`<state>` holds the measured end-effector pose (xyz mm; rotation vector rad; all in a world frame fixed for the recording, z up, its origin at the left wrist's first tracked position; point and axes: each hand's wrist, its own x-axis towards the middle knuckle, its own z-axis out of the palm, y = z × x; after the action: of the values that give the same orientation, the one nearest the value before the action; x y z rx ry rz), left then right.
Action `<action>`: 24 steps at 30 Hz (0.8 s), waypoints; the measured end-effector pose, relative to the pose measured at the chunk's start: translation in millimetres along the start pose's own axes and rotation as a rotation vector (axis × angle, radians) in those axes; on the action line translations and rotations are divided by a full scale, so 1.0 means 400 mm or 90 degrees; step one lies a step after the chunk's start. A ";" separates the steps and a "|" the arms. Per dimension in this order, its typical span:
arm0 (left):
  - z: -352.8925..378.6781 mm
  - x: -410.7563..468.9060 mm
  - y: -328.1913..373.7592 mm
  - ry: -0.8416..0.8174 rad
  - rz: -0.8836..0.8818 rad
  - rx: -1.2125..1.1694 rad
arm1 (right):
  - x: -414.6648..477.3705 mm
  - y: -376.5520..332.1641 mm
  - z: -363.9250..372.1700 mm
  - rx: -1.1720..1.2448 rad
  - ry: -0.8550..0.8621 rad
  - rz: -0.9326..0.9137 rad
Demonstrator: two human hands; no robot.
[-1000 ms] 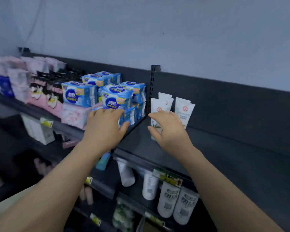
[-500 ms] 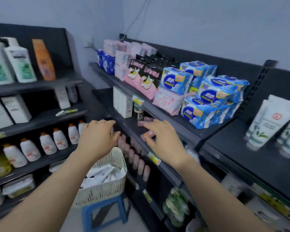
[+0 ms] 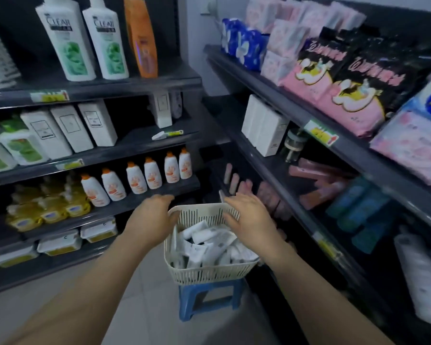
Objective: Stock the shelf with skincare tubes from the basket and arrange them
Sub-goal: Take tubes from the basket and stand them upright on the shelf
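Location of stock: the skincare tubes point(image 3: 209, 242) lie in a loose, criss-crossed heap inside a cream slotted basket point(image 3: 209, 272). The basket stands on a small blue stool point(image 3: 209, 297) on the floor, near the foot of the right-hand shelving point(image 3: 296, 113). The heap fills a good part of the basket, so much of the stocking appears outstanding.

Hands: the left hand point(image 3: 149, 217) hovers at the basket's left rim, fingers extended and loosely together, holding nothing. The right hand point(image 3: 250, 217) is over the far right rim, fingers straight and slightly spread, also empty. Contact with the rim cannot be confirmed for either hand.

Handling assessment: the tubes appear small, light and soft-walled, with smooth plastic skins likely to slide against one another. They look robust rather than fragile, though a hard squeeze could dent the body. The flat crimped end and the cap end differ in thickness, so a handful may fan out.

Recommended hold: take the uppermost tubes first, gripped across mid-body between thumb and fingers. Take few enough at a time that none slips free.
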<state>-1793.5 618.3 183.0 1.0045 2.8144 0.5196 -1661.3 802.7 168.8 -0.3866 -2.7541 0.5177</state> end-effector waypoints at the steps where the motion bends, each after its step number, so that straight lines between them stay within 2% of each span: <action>1: 0.026 0.017 -0.021 -0.013 -0.008 -0.009 | 0.010 0.011 0.029 0.007 -0.003 0.006; 8: 0.243 0.152 -0.131 -0.097 -0.043 -0.045 | 0.083 0.140 0.231 0.046 -0.070 0.060; 15: 0.497 0.283 -0.204 -0.180 -0.176 -0.051 | 0.163 0.307 0.435 0.056 -0.181 0.087; 21: 0.703 0.363 -0.273 -0.267 -0.282 -0.055 | 0.197 0.414 0.584 0.092 -0.223 0.076; 24: 0.793 0.392 -0.300 -0.276 -0.315 -0.066 | 0.200 0.454 0.642 0.104 -0.226 0.065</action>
<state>-1918.7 720.0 -154.1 0.3198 2.4753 0.3317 -1787.3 912.6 -109.5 -0.4344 -3.0078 0.9090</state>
